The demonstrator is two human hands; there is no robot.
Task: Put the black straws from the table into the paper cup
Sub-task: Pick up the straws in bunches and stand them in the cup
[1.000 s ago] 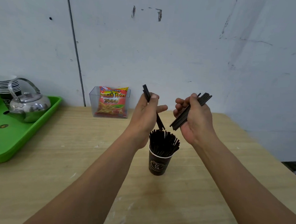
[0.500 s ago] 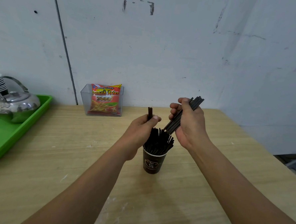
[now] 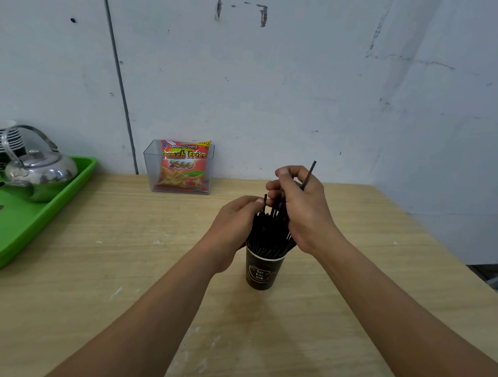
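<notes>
A dark paper cup (image 3: 261, 272) with a light rim stands upright on the wooden table (image 3: 120, 268), packed with black straws (image 3: 269, 236) that fan out above its rim. My left hand (image 3: 235, 222) sits just left of the bundle, thumb and finger pinching the top of one straw. My right hand (image 3: 300, 204) is directly above and right of the cup, closed around several straws; their lower ends reach into the cup's bundle and one straw tip (image 3: 312, 164) sticks up past my knuckles.
A green tray (image 3: 45, 213) at the left holds a metal kettle (image 3: 39, 172) and a stack of cups (image 3: 0, 138). A clear box with a red snack packet (image 3: 182, 166) stands at the wall. The table's right edge is near.
Both hands have come down and together over the cup. The right hand's bundle has tipped from slanted in the air to upright, its ends lowered into the cup. The left hand's straw has sunk lower.
</notes>
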